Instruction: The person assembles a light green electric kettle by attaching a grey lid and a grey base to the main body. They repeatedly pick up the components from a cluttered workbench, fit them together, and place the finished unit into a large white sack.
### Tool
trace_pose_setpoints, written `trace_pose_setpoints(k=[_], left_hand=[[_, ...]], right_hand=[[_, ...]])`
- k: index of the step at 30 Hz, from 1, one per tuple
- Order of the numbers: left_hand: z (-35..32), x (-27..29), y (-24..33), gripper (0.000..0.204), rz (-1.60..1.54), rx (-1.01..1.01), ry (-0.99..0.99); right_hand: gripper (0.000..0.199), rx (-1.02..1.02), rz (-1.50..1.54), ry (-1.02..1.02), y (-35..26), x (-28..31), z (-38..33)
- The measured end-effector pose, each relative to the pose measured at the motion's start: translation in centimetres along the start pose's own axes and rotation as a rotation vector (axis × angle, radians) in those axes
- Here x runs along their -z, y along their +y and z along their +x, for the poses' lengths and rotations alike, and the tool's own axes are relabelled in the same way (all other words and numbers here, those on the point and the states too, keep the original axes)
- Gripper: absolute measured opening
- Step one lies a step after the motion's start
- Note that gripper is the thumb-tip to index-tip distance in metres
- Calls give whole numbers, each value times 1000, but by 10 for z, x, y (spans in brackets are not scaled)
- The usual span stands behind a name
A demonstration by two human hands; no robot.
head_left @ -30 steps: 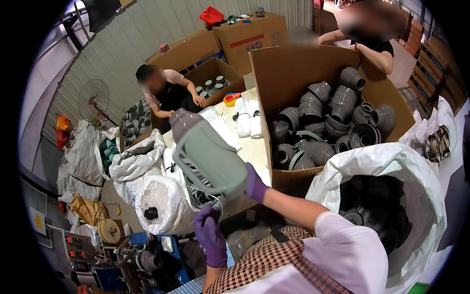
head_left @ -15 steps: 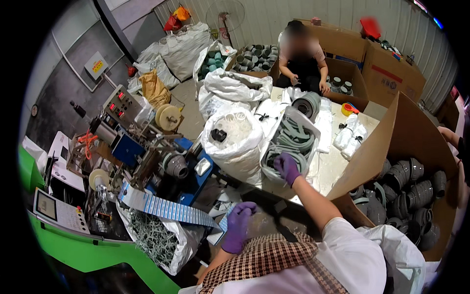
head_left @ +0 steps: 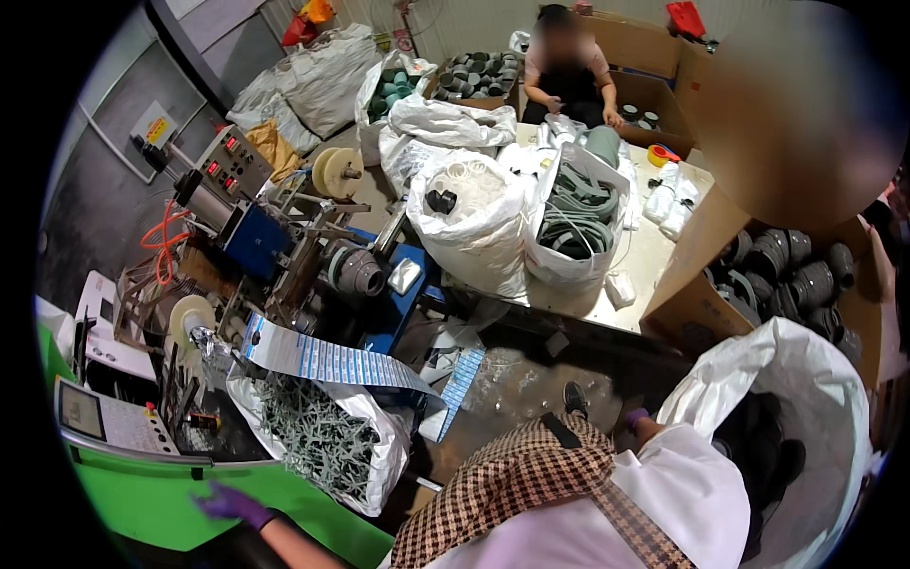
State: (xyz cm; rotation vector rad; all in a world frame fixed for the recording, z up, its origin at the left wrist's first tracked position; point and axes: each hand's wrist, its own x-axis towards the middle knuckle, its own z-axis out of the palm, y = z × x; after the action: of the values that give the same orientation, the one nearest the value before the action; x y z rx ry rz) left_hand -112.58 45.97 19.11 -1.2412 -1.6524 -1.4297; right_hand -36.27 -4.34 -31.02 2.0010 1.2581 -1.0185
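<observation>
My left hand [head_left: 227, 503], in a purple glove, is stretched out over the front of the green machine [head_left: 123, 474] with fingers apart and nothing in them. Only a little of my right hand [head_left: 637, 417] shows, low by my side near the rim of a big white sack [head_left: 730, 365] that holds dark pieces; its fingers are hidden. On the work table, a white bag of grey-green rubber rings [head_left: 580, 194] stands beside a white sack of clear rings [head_left: 464, 190]. Left of my body, a white bag of grey-green scraps [head_left: 313, 436] leans under a strip of blue-and-white labels [head_left: 351, 365].
A co-worker [head_left: 569, 85] sits at the far side of the table [head_left: 607, 308]. At right is a cardboard box of grey pipe fittings [head_left: 791, 266]. A printing machine [head_left: 261, 237] with a blue block stands at left. A blurred round shape covers the upper right.
My right hand has left the bag of rubber rings and dropped to my side. My left hand has swung left and opened out. The view has shifted, showing more of the white sack at right.
</observation>
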Motion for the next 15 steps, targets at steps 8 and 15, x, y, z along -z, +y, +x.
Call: trace_pose_setpoints(k=[8,15], left_hand=[[185,-71,-119,54,-391,317,-127],[182,-100,-92,72,-31,537,-86]], right_hand=[[51,450,607,255,-177,12,-71],[46,115,1235,274,-233,35,-119]])
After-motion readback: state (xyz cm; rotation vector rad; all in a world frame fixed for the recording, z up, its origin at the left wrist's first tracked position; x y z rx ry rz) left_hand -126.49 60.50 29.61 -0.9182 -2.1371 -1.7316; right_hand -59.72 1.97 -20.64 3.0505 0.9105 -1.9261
